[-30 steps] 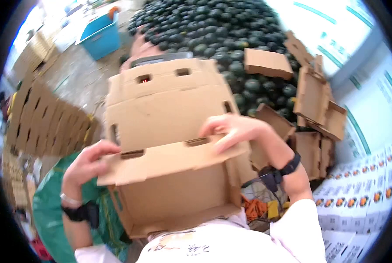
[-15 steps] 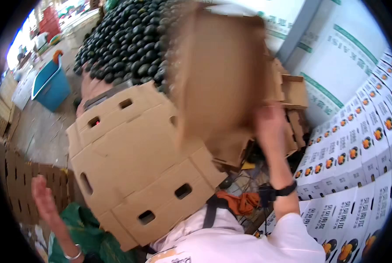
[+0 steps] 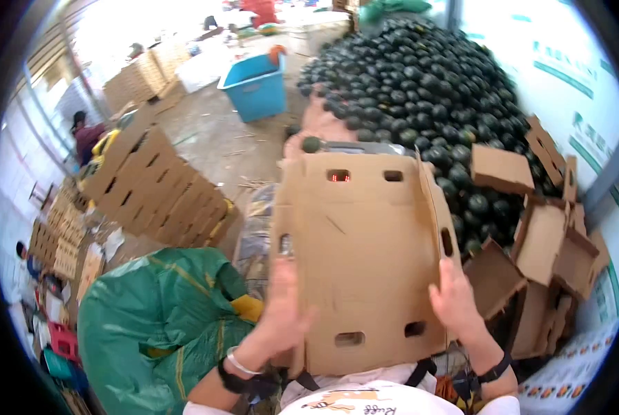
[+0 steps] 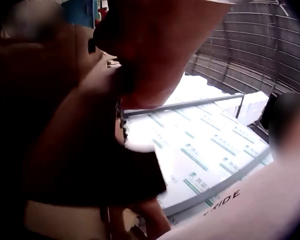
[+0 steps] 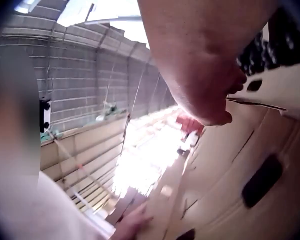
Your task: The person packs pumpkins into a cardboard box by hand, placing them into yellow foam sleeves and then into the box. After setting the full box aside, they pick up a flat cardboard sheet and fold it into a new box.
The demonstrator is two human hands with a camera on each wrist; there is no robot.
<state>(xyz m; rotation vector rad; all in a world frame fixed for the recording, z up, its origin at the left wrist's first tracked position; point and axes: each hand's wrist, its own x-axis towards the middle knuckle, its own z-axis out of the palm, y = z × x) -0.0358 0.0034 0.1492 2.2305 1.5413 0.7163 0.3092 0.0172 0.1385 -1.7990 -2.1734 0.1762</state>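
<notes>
A cardboard box blank [image 3: 365, 256] with slotted ends lies in front of the person's body in the head view. Its right side flap [image 3: 434, 221] stands raised. My left hand [image 3: 281, 304], blurred, is at the left side edge of the blank with its fingers pointing forward. At the raised flap, my right hand [image 3: 456, 301] has extended fingers against the cardboard, the thumb toward the inside. In the right wrist view the blank's slots [image 5: 262, 180] show beneath that hand. Much of the left wrist view is dark.
Formed cardboard trays [image 3: 541, 238] lie piled at the right, beside a heap of dark green round produce [image 3: 420, 90]. A green sack [image 3: 164, 311] sits at the left, with stacked cardboard [image 3: 157, 187] behind it. Farther off stands a blue tub [image 3: 254, 90].
Both hands were on a folded cardboard tray; my right hand then swung it toward the right, and it has left the hand. Now both hands are at the blank's sides, its right flap raised.
</notes>
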